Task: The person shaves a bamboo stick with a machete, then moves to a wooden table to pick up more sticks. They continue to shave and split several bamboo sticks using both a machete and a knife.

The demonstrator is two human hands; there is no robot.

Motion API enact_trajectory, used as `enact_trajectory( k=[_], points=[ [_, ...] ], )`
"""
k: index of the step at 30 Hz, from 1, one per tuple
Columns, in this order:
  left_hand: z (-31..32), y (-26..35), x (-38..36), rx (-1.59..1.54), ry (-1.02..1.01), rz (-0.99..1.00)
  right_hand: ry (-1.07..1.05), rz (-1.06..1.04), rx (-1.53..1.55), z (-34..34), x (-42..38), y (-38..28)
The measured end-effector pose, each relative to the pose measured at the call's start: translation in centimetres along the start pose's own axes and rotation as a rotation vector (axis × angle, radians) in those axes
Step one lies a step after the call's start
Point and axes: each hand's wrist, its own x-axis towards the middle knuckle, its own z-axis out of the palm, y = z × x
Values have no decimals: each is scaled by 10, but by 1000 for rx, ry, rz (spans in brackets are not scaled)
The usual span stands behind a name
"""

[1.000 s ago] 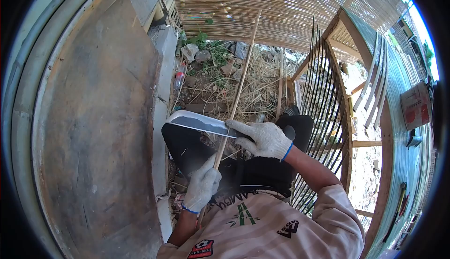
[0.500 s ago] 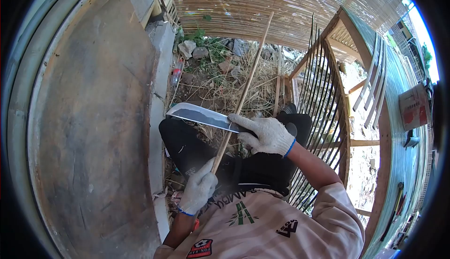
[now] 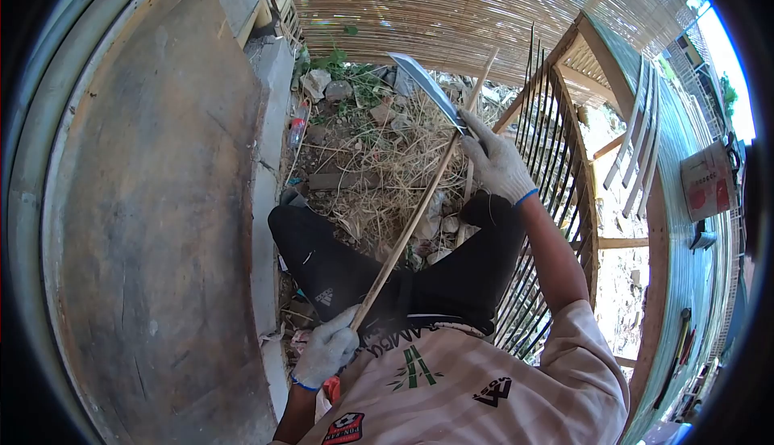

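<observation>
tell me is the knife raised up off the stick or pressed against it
Cannot tell. The right hand holds the knife far along the stick, blade pointing away, but contact is hidden.

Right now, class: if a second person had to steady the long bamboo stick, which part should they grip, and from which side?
Probably the bare middle of the bamboo stick, from the wall side. The left hand holds its near end; the right hand holds the knife at its far end. The mid-shaft is thin, straight and slanted over the legs.
</observation>
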Motion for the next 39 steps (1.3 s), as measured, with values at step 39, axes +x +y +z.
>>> enact_trajectory(
  k=[39],
  points=[
    [23,33,51,-40,-53,27,-938,195,720,89,-98,-86]
  ],
)
